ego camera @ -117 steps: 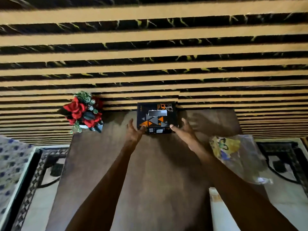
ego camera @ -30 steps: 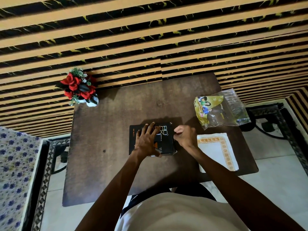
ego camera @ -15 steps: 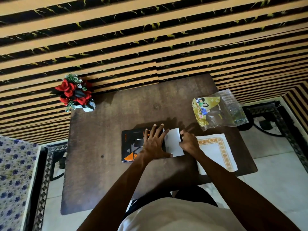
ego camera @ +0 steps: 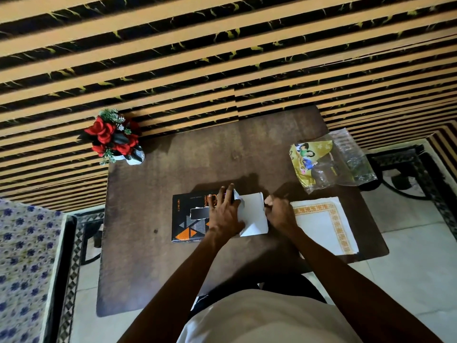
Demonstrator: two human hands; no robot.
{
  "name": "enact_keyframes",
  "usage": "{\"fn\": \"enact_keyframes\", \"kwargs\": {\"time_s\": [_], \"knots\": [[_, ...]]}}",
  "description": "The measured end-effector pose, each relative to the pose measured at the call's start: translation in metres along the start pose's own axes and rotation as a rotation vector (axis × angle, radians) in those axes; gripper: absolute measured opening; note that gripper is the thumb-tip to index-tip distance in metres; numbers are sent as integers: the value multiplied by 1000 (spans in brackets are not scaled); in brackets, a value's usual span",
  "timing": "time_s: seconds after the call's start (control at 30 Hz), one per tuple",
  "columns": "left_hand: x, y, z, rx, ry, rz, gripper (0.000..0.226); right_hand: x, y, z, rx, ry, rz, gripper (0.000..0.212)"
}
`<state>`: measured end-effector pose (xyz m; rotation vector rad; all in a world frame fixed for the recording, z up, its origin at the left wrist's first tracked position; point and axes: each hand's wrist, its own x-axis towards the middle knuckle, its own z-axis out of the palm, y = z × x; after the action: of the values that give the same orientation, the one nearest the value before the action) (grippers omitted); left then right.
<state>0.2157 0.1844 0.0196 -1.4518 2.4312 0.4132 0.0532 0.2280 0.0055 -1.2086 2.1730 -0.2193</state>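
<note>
A black box point(ego camera: 188, 220) printed with orange and grey triangles lies flat in the middle of the brown table point(ego camera: 168, 268). My left hand point(ego camera: 223, 214) presses on the box's right half with straight, spread fingers. A white inner box point(ego camera: 254, 215) sticks out of the black box's right end. My right hand point(ego camera: 279, 214) is curled and pinches the right edge of the white inner box. Whatever is inside the white part is hidden.
A small pot of red flowers point(ego camera: 113, 138) stands at the table's far left corner. A clear plastic bag with a yellow printed pack point(ego camera: 326, 162) lies at the far right. A white cloth with an orange border point(ego camera: 324, 225) lies by my right hand. A patterned bed point(ego camera: 22, 268) is on the left.
The black box came from the table's far edge to the middle. Since then the white inner box has slid out to the right under my right hand's pull.
</note>
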Motion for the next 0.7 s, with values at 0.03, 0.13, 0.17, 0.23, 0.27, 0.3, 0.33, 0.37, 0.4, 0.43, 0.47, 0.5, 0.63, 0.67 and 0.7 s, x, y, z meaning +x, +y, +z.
{"fn": "enact_keyframes", "kwargs": {"time_s": [0.03,0.13,0.17,0.23,0.27,0.3,0.33,0.37,0.4,0.43,0.47,0.5,0.63,0.67,0.7], "knots": [[1,1,3,17,-41,1,91,-2,2,-6,52,73,29,24],[5,4,11,46,-129,17,126,-10,29,-29,126,366,83,23],[5,2,11,39,-140,10,132,-7,48,-32,117,416,107,30],[9,2,8,7,-159,9,138,-5,94,-42,59,357,264,57],[11,1,6,-4,-167,13,140,-4,119,-46,100,287,337,69],[11,0,3,-16,-173,18,142,-3,140,-49,227,210,378,75],[11,1,1,-31,-173,26,143,-8,154,-57,395,113,403,74],[10,3,0,-42,-170,33,144,-13,166,-63,502,11,430,68],[9,2,-1,-50,-166,36,146,-18,169,-69,544,-69,458,61],[8,2,-2,-49,-167,39,147,-21,173,-74,554,-118,475,54],[8,1,-2,-40,-170,40,149,-24,174,-77,550,-150,457,49],[9,2,0,-36,-172,43,152,-24,179,-78,550,-157,445,47],[9,5,2,-94,-177,48,158,-22,177,-83,634,-228,471,48],[9,6,2,-87,-180,51,158,-23,173,-85,650,-261,500,46],[8,6,1,-79,-184,54,158,-23,169,-87,665,-300,515,43]]}}
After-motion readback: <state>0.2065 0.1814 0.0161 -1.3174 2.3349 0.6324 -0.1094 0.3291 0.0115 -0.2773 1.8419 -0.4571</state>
